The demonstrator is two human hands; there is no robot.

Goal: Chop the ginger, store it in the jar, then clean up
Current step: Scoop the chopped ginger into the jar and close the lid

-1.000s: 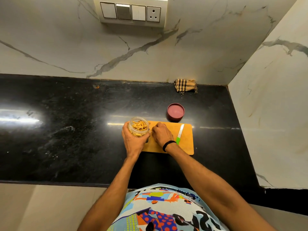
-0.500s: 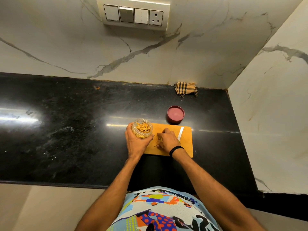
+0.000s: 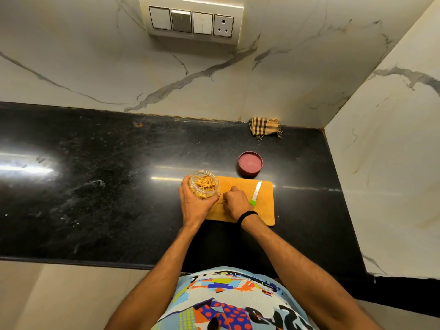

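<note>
The right hand [image 3: 234, 203] hides its fingertips and part of the knife [image 3: 257, 191].

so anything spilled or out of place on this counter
Only a small orange speck on the black stone counter by the marble back wall, far from the orange wooden chopping board; possibly a stray scrap.
</note>
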